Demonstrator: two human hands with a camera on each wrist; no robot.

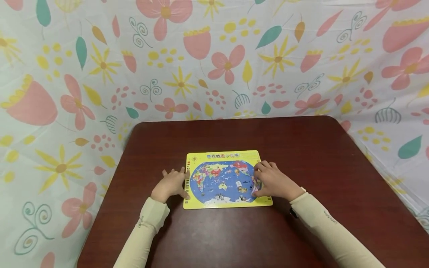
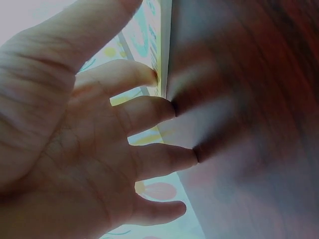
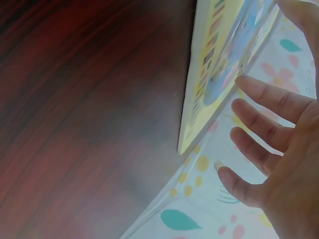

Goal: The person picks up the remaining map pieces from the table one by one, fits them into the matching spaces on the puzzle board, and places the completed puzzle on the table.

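Note:
A yellow-bordered world map board (image 1: 222, 182) lies flat on the table, its title printed along the far edge. At its left edge is my left hand (image 1: 171, 185), thumb and fingers spread. In the left wrist view the forefinger (image 2: 144, 75) meets the board's side, and other fingertips reach down to the tabletop. My right hand (image 1: 273, 180) reaches over the board's right side, its thumb and forefinger at the right end of the printed map and partly covering it. The right wrist view shows the remaining fingers (image 3: 259, 124) spread and loosely bent, holding nothing.
The dark reddish-brown table (image 1: 231, 238) has rounded far corners and extends around the board on all sides. A white cloth (image 1: 228, 96) with printed flowers and leaves hangs behind the table and along its left and right sides.

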